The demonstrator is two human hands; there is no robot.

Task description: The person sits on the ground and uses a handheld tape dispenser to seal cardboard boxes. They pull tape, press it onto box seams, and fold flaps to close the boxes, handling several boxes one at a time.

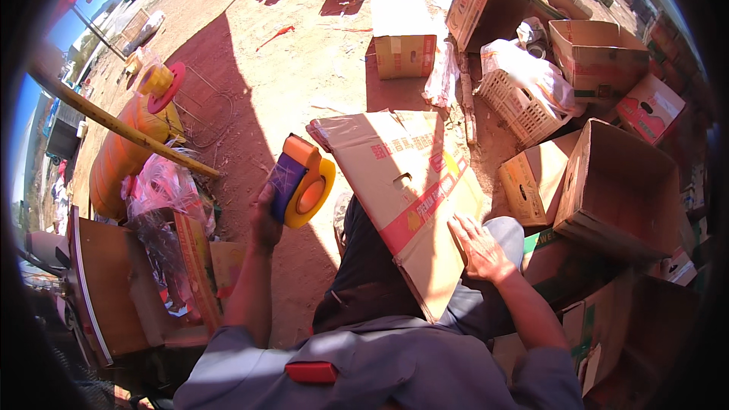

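Note:
Raised at the left, my left hand (264,222) is closed on a tape dispenser (298,171) in orange and dark blue, with a wide yellow roll of tape on it. A folded-flat cardboard box (386,171) with a red printed band and a small hand slot leans across my lap. My right hand (481,250) lies on its right side, fingers stretched out over the board. The dispenser is held apart from the box, to its left. The palm side of my right hand is hidden.
Open cardboard boxes (619,190) crowd the right side, beside a cream plastic crate (520,106) holding bags. Another box (404,57) stands ahead on the dirt ground. At the left are a yellow pole (125,121), an orange sack (125,156) and a wooden board (106,281).

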